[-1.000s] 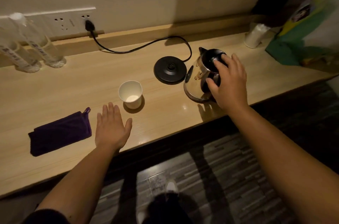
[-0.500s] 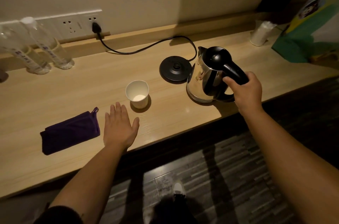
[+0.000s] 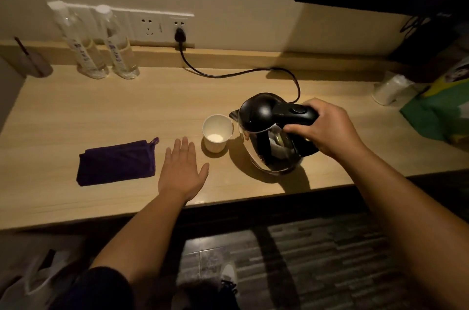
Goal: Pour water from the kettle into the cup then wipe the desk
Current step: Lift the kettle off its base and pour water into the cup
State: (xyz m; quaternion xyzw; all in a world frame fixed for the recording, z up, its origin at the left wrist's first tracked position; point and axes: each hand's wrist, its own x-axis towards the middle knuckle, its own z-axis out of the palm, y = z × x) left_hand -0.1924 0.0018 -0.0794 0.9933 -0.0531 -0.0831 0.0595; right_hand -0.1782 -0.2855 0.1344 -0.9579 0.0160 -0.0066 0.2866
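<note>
Head view: steel, black-lidded kettle (image 3: 269, 137) in right hand (image 3: 327, 129); spout beside white cup (image 3: 217, 132)

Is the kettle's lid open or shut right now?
Shut. The black lid sits flush on the kettle, which the right hand holds by the handle, spout beside the cup.

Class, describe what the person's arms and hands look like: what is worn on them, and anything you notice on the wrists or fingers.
Both forearms are bare. The left hand and right hand wear no gloves, rings or watch that can be seen. A dark sleeve covers the left upper arm, ending near the elbow. The right arm shows no sleeve in view.
</note>
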